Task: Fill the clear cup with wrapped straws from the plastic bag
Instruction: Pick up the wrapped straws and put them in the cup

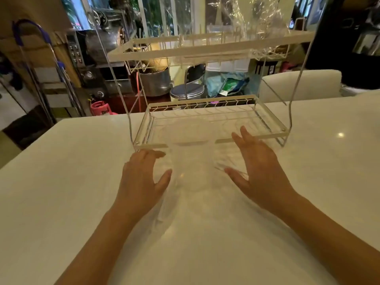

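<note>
Both hands are open and hold nothing. The left hand (141, 177) and right hand (259, 171) flank the clear cup (192, 161), upright on the worktop (61, 182). Neither grip clearly touches it. The plastic bag (253, 21) lies on the rack's (205, 48) top shelf, beyond both hands.

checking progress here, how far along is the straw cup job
Nothing looks done: no straws show in the clear cup at the rack's front edge. In hand: left hand and right hand sit open either side of the cup. Left: all the filling; clear plastic lies on the top shelf, contents unclear.
</note>
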